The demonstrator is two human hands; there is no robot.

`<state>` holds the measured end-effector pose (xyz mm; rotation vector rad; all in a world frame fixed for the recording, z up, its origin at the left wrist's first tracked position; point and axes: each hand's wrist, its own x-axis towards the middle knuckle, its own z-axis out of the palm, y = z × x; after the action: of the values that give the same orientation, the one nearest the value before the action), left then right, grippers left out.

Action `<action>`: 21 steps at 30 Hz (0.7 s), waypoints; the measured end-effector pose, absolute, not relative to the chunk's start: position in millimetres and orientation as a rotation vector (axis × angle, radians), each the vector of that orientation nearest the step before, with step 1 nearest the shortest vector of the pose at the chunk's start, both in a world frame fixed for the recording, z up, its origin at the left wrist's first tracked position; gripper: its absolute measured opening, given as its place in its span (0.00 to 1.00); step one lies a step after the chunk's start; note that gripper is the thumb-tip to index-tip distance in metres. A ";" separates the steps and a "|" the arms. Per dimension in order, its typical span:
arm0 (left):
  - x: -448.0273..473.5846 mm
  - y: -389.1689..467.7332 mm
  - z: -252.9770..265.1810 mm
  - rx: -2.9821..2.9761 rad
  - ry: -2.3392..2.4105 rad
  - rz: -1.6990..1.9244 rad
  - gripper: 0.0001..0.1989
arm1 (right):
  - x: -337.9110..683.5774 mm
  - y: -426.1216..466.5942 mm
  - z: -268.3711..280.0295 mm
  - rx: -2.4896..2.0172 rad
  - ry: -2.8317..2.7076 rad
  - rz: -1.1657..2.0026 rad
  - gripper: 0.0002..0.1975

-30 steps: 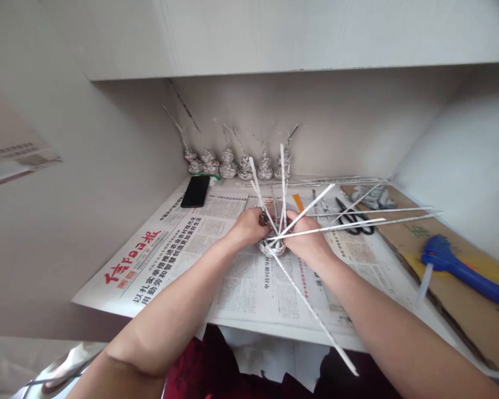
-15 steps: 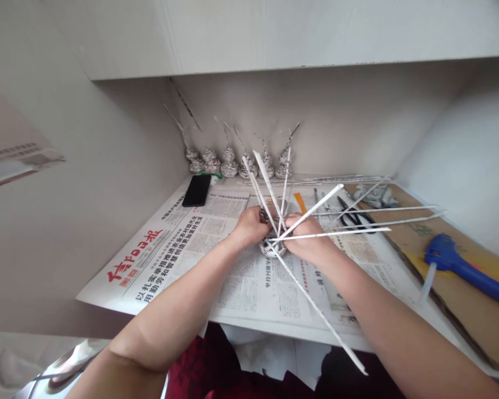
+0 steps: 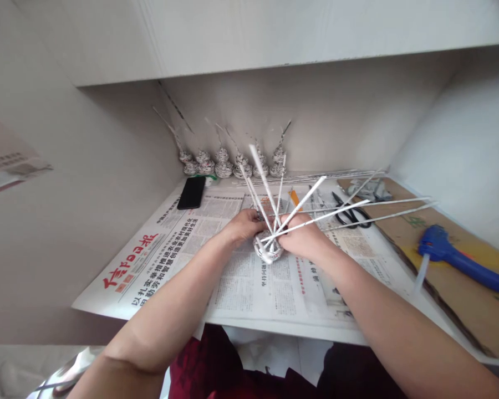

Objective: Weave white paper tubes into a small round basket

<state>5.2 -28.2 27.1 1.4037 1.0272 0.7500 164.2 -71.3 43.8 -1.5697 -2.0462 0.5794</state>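
At the centre of the frame, the left hand (image 3: pixel 245 226) is clamping the left side of a small woven base (image 3: pixel 268 254), its fingertips partly hiding behind the fanned paper rods (image 3: pixel 263 176). The right hand (image 3: pixel 303 235) is pressing close on the base's right side; rods are covering its fingers, so whether they are closing cannot be told. Right of centre, rods are overlapping the scissors (image 3: pixel 343 213), masking part of them. The blue glue gun (image 3: pixel 434 244) is running off the right edge. An overhanging panel (image 3: pixel 274 33) is spanning the top, its lower edge passing above the woven gourds (image 3: pixel 223 166). Newspaper (image 3: pixel 241 296) is stretching flat from the base to its front edge, lower middle.
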 end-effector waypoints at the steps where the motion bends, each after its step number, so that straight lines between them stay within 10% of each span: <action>1: 5.0 -27.5 26.3 1.403 1.033 0.738 0.11 | 164.6 -70.9 44.4 -1.599 -1.990 0.615 0.05; 21: -1.4 -15.6 17.9 1.702 1.135 0.887 0.09 | 172.4 -54.0 27.2 -1.770 -2.045 0.531 0.12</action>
<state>-1.4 -15.6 17.9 1.7020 1.1348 0.8867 172.4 -54.0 27.2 -1.7701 -2.0453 0.5310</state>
